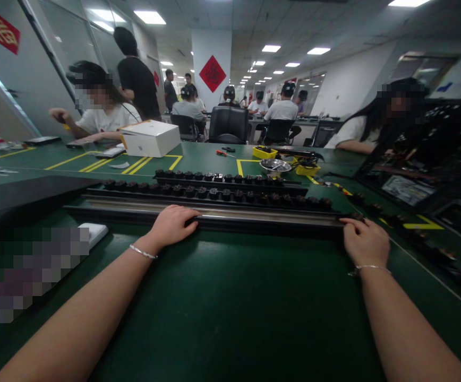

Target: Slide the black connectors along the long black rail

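A long black rail point(262, 219) with a shiny metal strip along its top lies crosswise on the green table. My left hand point(173, 223) grips it left of its middle, fingers over the top and thumb at the near side. At the rail's right end, my right hand point(368, 241) is closed on it with curled fingers; the fingertips are partly hidden. Just behind stand two more black strips, a nearer one point(222, 194) and a farther one point(294, 187), each bearing a row of round black knob-like parts.
A white box point(151, 139), a metal bowl point(275, 166), yellow trays point(264, 153) and a red-handled screwdriver point(222, 153) stand or lie farther back. At right are a dark open case point(425, 159) and more knob-like parts point(417, 239). Co-workers sit at left and right.
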A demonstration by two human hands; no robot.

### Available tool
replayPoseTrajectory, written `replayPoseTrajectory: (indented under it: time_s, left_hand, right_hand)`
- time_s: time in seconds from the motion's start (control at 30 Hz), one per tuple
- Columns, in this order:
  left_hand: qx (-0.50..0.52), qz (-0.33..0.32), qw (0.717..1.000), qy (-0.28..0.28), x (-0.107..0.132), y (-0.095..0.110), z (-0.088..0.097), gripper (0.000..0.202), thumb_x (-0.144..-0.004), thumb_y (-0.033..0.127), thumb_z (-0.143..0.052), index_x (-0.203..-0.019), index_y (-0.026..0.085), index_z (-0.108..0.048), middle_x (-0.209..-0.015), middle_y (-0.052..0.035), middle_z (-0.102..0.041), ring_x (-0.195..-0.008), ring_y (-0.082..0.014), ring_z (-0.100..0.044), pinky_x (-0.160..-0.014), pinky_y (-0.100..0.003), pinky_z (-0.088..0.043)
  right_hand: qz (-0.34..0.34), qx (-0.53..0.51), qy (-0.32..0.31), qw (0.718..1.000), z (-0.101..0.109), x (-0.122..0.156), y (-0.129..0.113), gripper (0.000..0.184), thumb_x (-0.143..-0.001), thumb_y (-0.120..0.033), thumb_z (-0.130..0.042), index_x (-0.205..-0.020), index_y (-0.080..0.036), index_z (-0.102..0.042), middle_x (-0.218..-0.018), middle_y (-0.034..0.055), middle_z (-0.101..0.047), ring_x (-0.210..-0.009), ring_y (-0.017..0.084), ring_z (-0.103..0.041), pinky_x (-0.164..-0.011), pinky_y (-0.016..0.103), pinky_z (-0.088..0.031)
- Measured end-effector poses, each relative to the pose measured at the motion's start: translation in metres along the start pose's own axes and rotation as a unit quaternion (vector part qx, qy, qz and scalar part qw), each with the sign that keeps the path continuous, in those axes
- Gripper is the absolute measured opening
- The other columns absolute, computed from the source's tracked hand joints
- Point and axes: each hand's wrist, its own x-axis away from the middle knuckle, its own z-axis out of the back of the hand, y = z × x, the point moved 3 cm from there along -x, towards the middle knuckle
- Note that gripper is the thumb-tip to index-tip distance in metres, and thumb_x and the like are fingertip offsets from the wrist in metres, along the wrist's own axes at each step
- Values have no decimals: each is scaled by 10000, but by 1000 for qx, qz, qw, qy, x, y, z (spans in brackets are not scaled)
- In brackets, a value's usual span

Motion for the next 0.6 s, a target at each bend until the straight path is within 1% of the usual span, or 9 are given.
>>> replayPoseTrajectory:
  time_s: [0.13, 0.23, 0.33, 0.5, 0.6]
  left_hand:
    - [-5, -6, 1000, 3, 0, 0, 0, 335, -830, 368, -457, -1062, 238, -661, -1024, -53, -710, -964, -234, -645, -886, -401, -455]
    - [-10, -8, 1000, 3, 1, 0, 0, 336, -834, 364, -453, -1068, 234, -656, -1020, -54, -710, -961, -231, -646, -885, -396, -454]
    - [-14, -9, 1000, 1, 1, 1, 0, 335, -838, 367, -452, -1066, 229, -655, -1011, -56, -711, -957, -229, -647, -888, -390, -451]
    - [-22, -7, 1000, -2, 1, 1, 0, 332, -843, 371, -453, -1067, 231, -654, -1015, -49, -710, -956, -223, -645, -895, -375, -443]
    - [-25, -6, 1000, 0, 1, 0, 0, 335, -845, 372, -454, -1073, 226, -652, -1016, -51, -709, -953, -223, -646, -892, -375, -445]
  right_hand:
    - [-14, -10, -3, 1000, 1, 0, 0, 370, -814, -296, -390, -950, -224, -727, -960, 71, -597, -989, 217, -513, -913, 360, -387]
    - [-21, -8, -16, 1000, 1, -1, 0, 377, -810, -309, -388, -958, -231, -725, -957, 69, -596, -982, 223, -511, -898, 367, -393]
    - [-28, -15, -12, 999, 2, -2, 1, 377, -804, -314, -386, -944, -230, -726, -976, 66, -603, -981, 221, -512, -899, 363, -396]
    - [-30, -20, -7, 999, 2, -2, 3, 383, -801, -308, -371, -924, -224, -724, -981, 55, -616, -973, 214, -517, -914, 355, -390]
    - [-18, -10, -5, 1000, 1, -3, 4, 403, -805, -318, -351, -919, -222, -725, -979, 63, -619, -988, 223, -521, -925, 364, -386]
